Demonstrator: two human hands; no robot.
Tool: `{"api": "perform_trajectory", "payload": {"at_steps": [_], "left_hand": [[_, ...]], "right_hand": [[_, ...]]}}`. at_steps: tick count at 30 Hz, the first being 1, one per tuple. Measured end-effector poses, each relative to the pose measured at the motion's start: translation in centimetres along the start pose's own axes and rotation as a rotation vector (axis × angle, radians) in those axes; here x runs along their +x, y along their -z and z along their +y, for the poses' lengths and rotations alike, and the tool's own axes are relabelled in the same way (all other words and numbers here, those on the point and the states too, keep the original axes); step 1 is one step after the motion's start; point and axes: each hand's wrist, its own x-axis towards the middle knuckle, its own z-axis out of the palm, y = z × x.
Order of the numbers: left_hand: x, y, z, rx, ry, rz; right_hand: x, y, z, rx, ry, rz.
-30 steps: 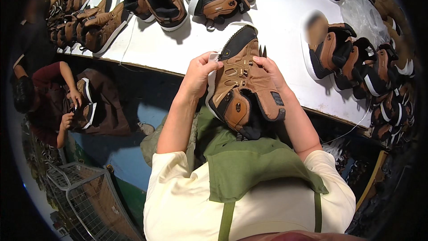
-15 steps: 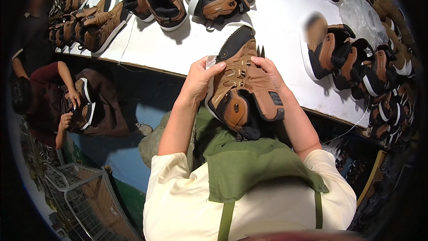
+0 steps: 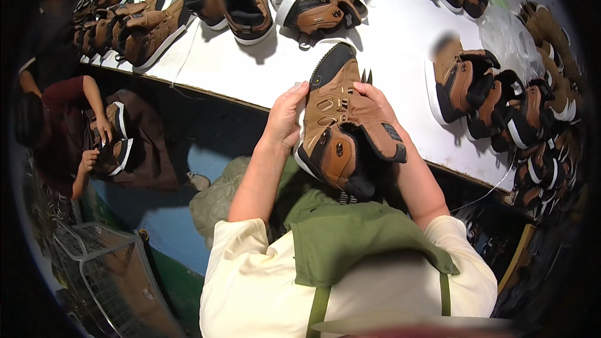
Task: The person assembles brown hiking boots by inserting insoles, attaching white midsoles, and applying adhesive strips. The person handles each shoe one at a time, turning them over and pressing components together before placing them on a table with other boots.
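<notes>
A brown and black high-top shoe (image 3: 326, 105) is held between my two hands above the table's front edge, toe pointing away from me. Its tongue is folded out to the right, and the black-lined collar gapes toward my apron. My left hand (image 3: 285, 117) is closed on the white sole edge at the shoe's left side. On the other side, my right hand (image 3: 375, 101) grips the shoe near the laceless eyelets, thumb on top. Two dark pointed tips of a small tool (image 3: 367, 77) stick up beside that thumb; the rest of the tool is hidden.
On the white table (image 3: 388, 44), similar shoes (image 3: 247, 9) stand beyond my hands, and a row of shoes (image 3: 466, 87) lines the right beside clear plastic (image 3: 510, 31). At left, a seated co-worker (image 3: 62, 125) handles another shoe. A wire cart (image 3: 119, 275) stands lower left.
My left thumb has slid back from the shoe's upper to its side edge. The shoe has turned slightly and stays in both hands. The whole view has shifted a little.
</notes>
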Motion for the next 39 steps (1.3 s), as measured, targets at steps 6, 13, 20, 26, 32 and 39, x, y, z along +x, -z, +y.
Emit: {"api": "perform_trajectory", "payload": {"at_steps": [6,13,20,26,32,39], "left_hand": [[-0.2,0.7,-0.7,-0.047,-0.164,0.16],[-1.2,2.8,0.5,-0.258,-0.197,0.182],[-2.8,4.5,3.0,-0.43,-0.161,0.052],[-3.0,7.4,3.3,-0.515,-0.193,-0.05],[-2.9,8.2,3.2,-0.524,-0.201,-0.073],[-2.5,8.8,3.1,-0.542,-0.19,-0.097]], "right_hand": [[-0.8,-3.5,-1.4,-0.057,-0.041,-0.006],[1.0,-6.9,-2.1,-0.078,-0.178,-0.074],[3.9,-8.7,-0.6,-0.101,-0.253,-0.155],[4.1,-10.8,0.0,-0.172,-0.247,-0.141],[4.9,-10.6,0.5,-0.217,-0.227,-0.145],[5.3,-10.4,0.6,-0.235,-0.222,-0.152]]}}
